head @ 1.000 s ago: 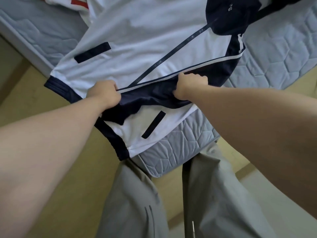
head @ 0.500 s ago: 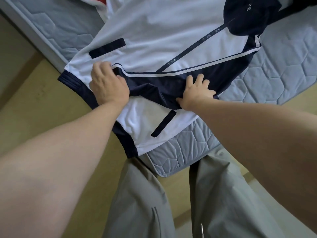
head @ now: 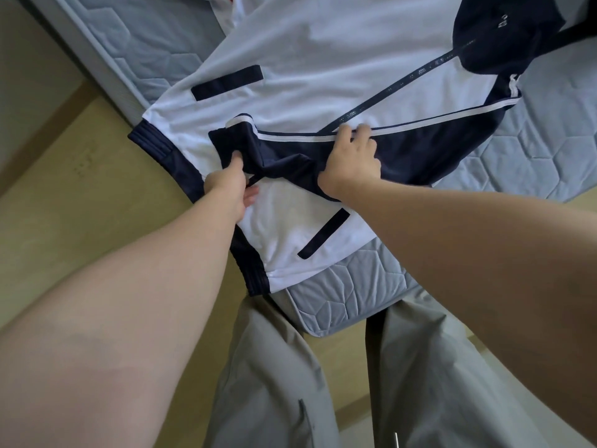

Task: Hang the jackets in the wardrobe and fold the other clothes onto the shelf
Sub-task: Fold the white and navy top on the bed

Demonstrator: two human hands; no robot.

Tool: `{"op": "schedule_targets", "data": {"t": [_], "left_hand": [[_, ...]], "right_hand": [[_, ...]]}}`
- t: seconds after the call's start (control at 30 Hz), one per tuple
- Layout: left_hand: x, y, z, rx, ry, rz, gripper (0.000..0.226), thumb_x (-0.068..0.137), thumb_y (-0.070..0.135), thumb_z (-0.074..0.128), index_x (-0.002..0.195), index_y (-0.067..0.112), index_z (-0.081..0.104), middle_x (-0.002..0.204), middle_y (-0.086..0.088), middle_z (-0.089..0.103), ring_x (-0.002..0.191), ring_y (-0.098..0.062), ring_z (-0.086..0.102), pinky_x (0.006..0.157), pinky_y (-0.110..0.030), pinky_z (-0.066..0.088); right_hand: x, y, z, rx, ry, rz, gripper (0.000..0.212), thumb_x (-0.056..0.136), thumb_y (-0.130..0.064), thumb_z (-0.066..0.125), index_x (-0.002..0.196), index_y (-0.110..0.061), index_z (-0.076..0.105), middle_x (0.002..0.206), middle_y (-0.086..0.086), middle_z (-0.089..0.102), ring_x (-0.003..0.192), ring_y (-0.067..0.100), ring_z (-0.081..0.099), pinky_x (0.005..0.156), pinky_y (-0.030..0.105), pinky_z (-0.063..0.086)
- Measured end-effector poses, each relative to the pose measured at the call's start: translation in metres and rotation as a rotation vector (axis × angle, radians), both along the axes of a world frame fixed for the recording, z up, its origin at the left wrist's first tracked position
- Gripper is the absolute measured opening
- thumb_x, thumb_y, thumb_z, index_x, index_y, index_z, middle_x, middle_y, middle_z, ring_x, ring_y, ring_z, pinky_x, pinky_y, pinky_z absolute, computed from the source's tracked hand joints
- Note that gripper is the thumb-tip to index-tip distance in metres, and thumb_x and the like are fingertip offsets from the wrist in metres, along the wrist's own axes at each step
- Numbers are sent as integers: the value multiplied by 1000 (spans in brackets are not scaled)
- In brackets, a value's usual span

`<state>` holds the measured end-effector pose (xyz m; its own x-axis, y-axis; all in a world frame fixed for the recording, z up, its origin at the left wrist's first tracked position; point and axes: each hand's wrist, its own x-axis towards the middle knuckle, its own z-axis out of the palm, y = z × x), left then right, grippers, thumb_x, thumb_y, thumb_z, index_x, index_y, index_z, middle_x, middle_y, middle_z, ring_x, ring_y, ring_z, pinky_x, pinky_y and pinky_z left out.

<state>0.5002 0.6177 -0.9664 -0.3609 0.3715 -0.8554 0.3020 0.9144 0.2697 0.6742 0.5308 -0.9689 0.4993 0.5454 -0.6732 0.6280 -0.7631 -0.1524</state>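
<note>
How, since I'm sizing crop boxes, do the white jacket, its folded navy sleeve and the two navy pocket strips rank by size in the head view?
1. white jacket
2. navy sleeve
3. upper pocket strip and lower pocket strip: these look alike, and the lower lies nearer the camera, so they are left unranked.

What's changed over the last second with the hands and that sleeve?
A second ago both hands gripped the sleeve in fists, then they flattened on it. Now the left hand has come off the cuff end and pinches the sleeve's lower edge, thumb on top. The right hand still presses flat on the sleeve. The jacket stays spread on the mattress.
</note>
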Motion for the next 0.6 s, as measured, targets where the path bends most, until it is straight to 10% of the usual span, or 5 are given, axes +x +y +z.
{"op": "schedule_targets", "data": {"t": [0.2,0.4,0.6], "left_hand": [[-3,24,7,261,33,42,6,96,14,61,94,18,57,97,0,66,86,-21,67,68,-28,57],[-17,51,35,751,229,-238,36,89,-2,36,75,30,32,72,17,45,60,1,43,67,-4,41],[-43,61,23,640,327,-17,18,92,3,41,95,21,42,94,8,58,71,-2,49,61,-8,38]], "right_hand": [[11,16,1,-12,5,247,62,79,-20,72,130,-18,36,141,14,24,113,37,46,77,42,41],[27,35,0,59,19,166,39,98,-40,56,121,-10,48,134,15,34,98,40,55,78,45,50],[10,53,2,309,-23,-45,48,93,-33,62,132,-19,38,149,9,28,116,35,53,75,40,43]]}}
